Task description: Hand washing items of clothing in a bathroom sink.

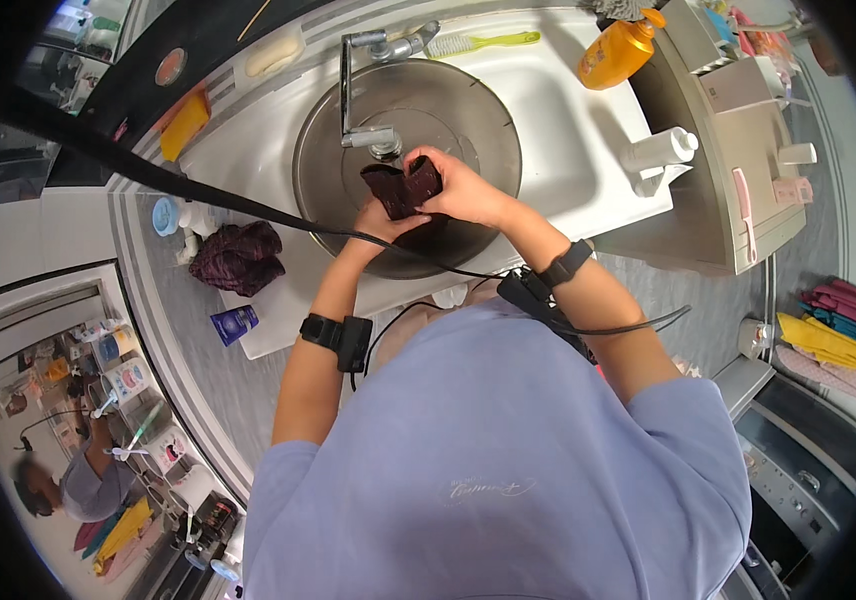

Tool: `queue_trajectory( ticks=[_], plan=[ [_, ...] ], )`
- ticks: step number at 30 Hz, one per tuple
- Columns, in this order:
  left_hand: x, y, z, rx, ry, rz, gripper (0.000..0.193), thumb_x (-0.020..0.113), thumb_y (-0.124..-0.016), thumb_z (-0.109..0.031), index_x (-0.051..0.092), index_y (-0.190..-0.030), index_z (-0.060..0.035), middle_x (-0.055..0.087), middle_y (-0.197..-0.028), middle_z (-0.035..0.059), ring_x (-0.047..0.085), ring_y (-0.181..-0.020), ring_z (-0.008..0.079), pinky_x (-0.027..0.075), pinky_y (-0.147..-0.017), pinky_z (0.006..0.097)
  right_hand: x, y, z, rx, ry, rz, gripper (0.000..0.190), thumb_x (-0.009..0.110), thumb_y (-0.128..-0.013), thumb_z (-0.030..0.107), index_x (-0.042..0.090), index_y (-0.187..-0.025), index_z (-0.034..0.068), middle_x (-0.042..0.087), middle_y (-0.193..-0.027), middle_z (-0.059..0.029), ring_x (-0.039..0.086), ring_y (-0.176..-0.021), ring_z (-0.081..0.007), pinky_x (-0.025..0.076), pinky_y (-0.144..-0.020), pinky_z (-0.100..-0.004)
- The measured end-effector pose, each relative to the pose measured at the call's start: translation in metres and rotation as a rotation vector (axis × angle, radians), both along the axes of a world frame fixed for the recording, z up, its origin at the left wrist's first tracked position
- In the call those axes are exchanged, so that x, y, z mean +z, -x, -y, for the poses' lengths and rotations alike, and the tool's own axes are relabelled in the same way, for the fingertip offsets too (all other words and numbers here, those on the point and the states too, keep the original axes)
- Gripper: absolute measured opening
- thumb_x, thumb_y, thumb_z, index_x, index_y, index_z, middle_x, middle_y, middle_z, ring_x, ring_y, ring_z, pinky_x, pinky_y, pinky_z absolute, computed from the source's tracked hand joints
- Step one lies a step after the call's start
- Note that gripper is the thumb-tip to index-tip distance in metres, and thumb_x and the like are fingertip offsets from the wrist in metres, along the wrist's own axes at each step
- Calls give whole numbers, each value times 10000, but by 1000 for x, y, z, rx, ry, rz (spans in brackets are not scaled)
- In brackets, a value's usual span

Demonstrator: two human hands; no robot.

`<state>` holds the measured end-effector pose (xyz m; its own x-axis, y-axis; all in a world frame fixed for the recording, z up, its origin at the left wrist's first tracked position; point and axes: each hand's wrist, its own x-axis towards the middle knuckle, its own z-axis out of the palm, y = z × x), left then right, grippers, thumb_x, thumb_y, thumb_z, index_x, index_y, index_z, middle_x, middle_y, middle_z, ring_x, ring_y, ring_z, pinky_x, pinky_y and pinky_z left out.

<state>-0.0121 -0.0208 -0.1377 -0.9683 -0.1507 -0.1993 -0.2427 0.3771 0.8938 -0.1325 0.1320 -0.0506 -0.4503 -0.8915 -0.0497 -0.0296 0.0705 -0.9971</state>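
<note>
Both hands grip a dark maroon cloth point(422, 182) over a round metal basin point(323, 180) in the white sink. My left hand point(381, 225) holds its lower left part. My right hand point(465, 187) has its fingers around the right side. A folded edge stands up between them, just in front of the spout of the chrome faucet point(384, 146). Whether water is running is not plain to me. A second dark purple garment point(239, 259) lies bunched on the sink's left ledge.
A black cable point(210, 196) crosses in front of my left wrist. A green-handled brush point(484, 43) lies behind the basin. An orange pump bottle point(617, 52) and a white bottle point(660, 148) stand to the right; a purple tube point(235, 325) lies left. A mirror point(45, 450) borders the left side.
</note>
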Motion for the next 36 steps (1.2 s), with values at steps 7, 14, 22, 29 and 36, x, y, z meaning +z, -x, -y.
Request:
queue_trajectory(
  ticks=[7,14,22,29,36],
  plan=[
    [35,-17,-5,296,117,-62,811,884,-599,-195,376,-1204,-16,532,-1050,91,577,-867,164,509,-738,303,-10,-24,16,-356,-66,75,524,681,-615,-35,495,-1098,40,567,-950,-71,556,-898,-163,455,-798,-286],
    [26,-28,14,235,-229,-89,641,782,-690,-147,453,-1226,-23,580,-1126,81,568,-1016,171,461,-887,303,-34,-48,35,-35,44,445,684,774,-641,69,420,-1222,-1,525,-1118,-116,523,-1032,-183,429,-903,-284],
    [56,-38,12,106,-353,82,485,642,-786,40,468,-1237,-1,595,-1111,43,567,-993,128,457,-897,292,-28,-31,22,-16,-224,120,669,864,-596,229,467,-1075,-16,566,-952,-111,558,-880,-194,462,-807,-297],
    [66,-44,20,148,-556,-12,467,626,-792,64,476,-1231,1,602,-1114,60,581,-1004,145,471,-900,303,-32,2,-6,135,-245,223,411,728,-685,127,552,-1036,8,604,-909,-91,577,-787,-183,491,-683,-318],
    [116,-56,31,318,-489,-119,459,629,-779,98,510,-1210,-2,607,-1163,88,586,-1041,160,461,-946,307,-4,46,-55,166,-282,-85,328,620,-802,45,558,-1124,19,619,-940,-52,559,-838,-123,456,-756,-269]
  ],
)
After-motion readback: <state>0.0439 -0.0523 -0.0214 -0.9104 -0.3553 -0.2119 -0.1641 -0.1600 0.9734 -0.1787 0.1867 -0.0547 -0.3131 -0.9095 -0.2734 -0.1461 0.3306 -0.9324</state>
